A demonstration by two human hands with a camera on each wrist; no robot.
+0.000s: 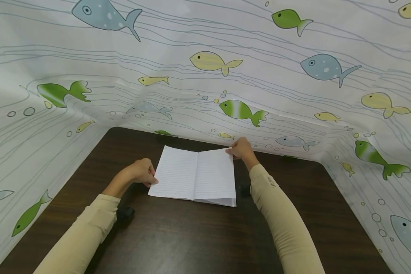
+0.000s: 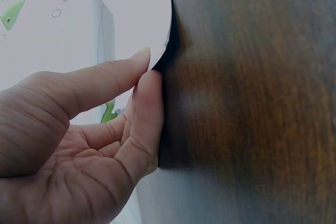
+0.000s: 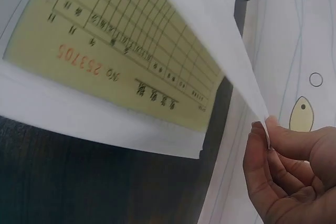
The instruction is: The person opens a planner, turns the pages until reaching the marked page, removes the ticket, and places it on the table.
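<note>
An open notebook (image 1: 176, 173) with lined white pages lies on the dark wooden table. My left hand (image 1: 142, 172) pinches the notebook's left edge between thumb and fingers; the left wrist view shows the paper (image 2: 142, 14) curving up from the wood at the left hand (image 2: 100, 129). At the upper right corner, my right hand (image 1: 241, 148) pinches a page and holds it raised. Under that lifted page (image 3: 210, 30), the right wrist view shows a yellowish printed slip (image 3: 105, 51) with a grid and red digits lying inside the notebook. The right hand (image 3: 289, 171) has thumb and forefinger on the page corner.
The brown table (image 1: 191, 239) stretches in front of the notebook. White sheeting (image 1: 178, 91) printed with fish rises behind the table and on both sides. Dark objects at the left wrist (image 1: 125, 214) and right wrist (image 1: 244, 189) sit close to the tabletop.
</note>
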